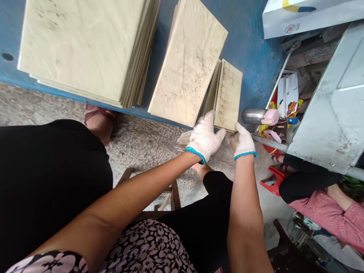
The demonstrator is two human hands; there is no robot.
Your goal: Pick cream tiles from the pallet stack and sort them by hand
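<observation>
My left hand (pixel 207 137), in a white knit glove with a blue cuff, is at the near left corner of a narrow cream marbled slab (pixel 229 96). Its forefinger lies along the slab's left side and its thumb by the near edge. My right hand (pixel 243 141), gloved alike, holds the near right corner, with its lower fingers bent and partly hidden. More thin slabs show under and left of the narrow one. Beside them, a wider pile of marbled slabs (pixel 189 62) lies at a slant on the blue table (pixel 250 49).
A taller slab stack (pixel 82 49) fills the table's left. A steel flask (pixel 254 115) with a pink lid lies right of my hands, by a metal rail (pixel 270 143). More slabs (pixel 183 140) sit below the table edge. A seated person (pixel 321 206) is at right.
</observation>
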